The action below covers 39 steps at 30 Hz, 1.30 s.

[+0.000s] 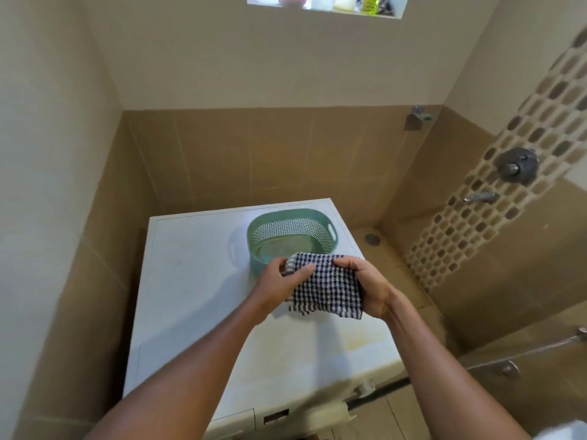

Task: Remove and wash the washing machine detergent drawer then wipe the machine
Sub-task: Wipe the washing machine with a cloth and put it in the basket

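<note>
one washing machine (197, 296), one basket (254, 246), one cloth (330, 290), two hands (276, 287).

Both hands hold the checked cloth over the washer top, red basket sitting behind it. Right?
Not quite: the basket is green, not red, as the head view shows. The rest holds: the left hand and right hand both hold the checked cloth over the washer top.

Green perforated basket (317, 231), centre frame; round shower valve (517, 166) with spout (479, 196) below it, right, on a mosaic tile strip (495, 198). Floor drain (372, 239), centre right. Wall niche with bottles (327, 3), top edge.
</note>
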{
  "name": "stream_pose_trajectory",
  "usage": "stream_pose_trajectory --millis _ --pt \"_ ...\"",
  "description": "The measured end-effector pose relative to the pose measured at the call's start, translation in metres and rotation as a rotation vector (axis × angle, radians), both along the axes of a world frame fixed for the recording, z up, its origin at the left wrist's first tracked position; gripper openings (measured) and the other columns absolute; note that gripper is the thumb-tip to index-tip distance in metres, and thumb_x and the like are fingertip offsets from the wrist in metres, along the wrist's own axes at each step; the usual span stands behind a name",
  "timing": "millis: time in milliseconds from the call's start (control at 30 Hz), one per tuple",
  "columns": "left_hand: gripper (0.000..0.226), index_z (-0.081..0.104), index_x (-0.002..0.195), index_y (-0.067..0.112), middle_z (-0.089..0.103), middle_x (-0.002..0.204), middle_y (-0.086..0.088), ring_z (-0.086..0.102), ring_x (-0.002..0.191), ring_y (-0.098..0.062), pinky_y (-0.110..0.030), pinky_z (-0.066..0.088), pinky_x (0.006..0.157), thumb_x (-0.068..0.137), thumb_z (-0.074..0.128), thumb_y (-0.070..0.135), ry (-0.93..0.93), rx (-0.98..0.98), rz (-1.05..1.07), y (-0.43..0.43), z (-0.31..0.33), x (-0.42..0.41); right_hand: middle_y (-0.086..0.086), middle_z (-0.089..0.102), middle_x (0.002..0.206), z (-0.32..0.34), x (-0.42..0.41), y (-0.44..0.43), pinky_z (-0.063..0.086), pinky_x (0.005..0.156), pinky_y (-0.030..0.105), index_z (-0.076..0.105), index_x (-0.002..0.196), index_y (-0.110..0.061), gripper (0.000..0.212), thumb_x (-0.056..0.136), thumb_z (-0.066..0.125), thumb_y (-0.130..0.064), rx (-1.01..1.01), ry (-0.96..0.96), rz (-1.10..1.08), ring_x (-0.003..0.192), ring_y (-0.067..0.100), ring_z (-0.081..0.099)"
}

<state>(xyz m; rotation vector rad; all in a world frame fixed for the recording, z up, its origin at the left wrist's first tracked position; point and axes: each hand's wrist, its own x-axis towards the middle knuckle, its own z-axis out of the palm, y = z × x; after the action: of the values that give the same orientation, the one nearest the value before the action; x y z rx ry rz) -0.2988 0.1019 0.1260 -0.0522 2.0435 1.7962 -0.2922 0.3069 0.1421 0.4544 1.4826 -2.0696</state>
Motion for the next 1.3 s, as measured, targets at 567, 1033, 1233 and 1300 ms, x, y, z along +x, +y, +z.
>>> stream_pose_trajectory --millis 567,1033,1233,1300 --pt "0.038 0.067 0.113 0.003 0.079 0.099 -0.016 0.077 0.092 -0.032 -0.042 0.064 0.077 0.083 0.082 0.02 -0.277 0.047 0.226 0.004 0.041 -0.116 0.012 0.073 0.106 -0.003 -0.15 0.001 0.06 0.078 0.038 0.065 0.112 -0.008 0.021 0.091 0.062 -0.01 0.577 0.238 0.119 0.088 0.022 0.071" --pt "0.051 0.056 0.11 0.011 0.065 0.113 -0.009 0.065 0.102 -0.029 -0.041 0.058 0.083 0.072 0.09 0.018 -0.141 -0.814 0.227 0.029 -0.035 -0.138 0.013 0.061 0.111 -0.049 -0.193 -0.03 0.056 0.082 0.035 0.055 0.116 0.002 0.026 0.089 0.053 0.001 1.23 0.31 0.663 0.099 0.03 0.061" --pt "0.031 0.061 0.107 0.007 0.066 0.114 -0.012 0.066 0.1 -0.03 -0.035 0.049 0.069 0.081 0.076 0.001 -0.112 -1.114 0.058 0.04 -0.046 -0.138 0.016 0.068 0.104 -0.058 -0.185 -0.032 0.051 0.073 0.033 0.065 0.099 0.001 0.02 0.086 0.051 0.007 1.391 0.459 0.748 0.095 0.032 0.066" --pt "0.021 0.06 0.093 0.01 0.069 0.107 -0.012 0.067 0.097 -0.03 -0.035 0.049 0.067 0.081 0.072 -0.003 -0.073 -1.171 0.026 0.041 -0.041 -0.137 0.015 0.07 0.101 -0.052 -0.179 -0.033 0.053 0.076 0.036 0.068 0.094 -0.001 0.023 0.084 0.05 0.008 1.434 0.557 0.764 0.093 0.032 0.067"
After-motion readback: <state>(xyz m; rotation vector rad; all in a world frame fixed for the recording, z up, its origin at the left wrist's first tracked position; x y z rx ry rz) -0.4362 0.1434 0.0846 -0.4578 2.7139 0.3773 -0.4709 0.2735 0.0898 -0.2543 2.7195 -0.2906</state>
